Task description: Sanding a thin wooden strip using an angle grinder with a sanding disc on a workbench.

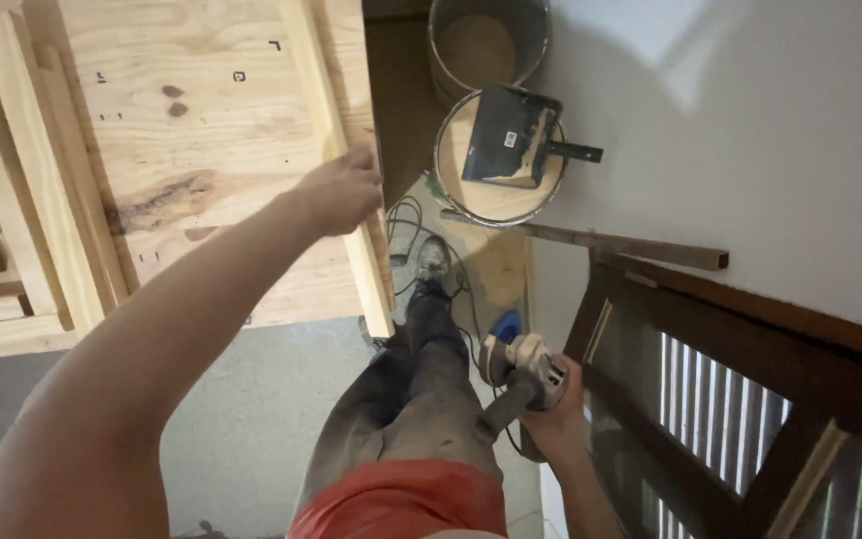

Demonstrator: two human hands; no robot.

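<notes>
A large plywood panel (202, 150) with knots and dark grain fills the upper left of the frame, with pale wooden strips along its left side. A white wall (750, 130) takes up the upper right. Below it, at the lower right, a dark brown slatted wooden frame (730, 399) leans in. The person's dusty trousered leg and shoe (421, 339) run down the centre over a grey floor (241, 429).

Near the top centre stand two round buckets (496, 150), one behind the other; a dark trowel (511, 135) lies across the nearer one.

The left hand (341, 190) reaches up to the middle of the frame, fingers curled over a pale wooden batten (351, 200) on the right edge of the plywood panel.

The right hand (551, 404), at the lower centre right, is wrapped round the handle of an angle grinder (516, 364), whose head points up beside the leg, with its cable trailing on the floor.
</notes>
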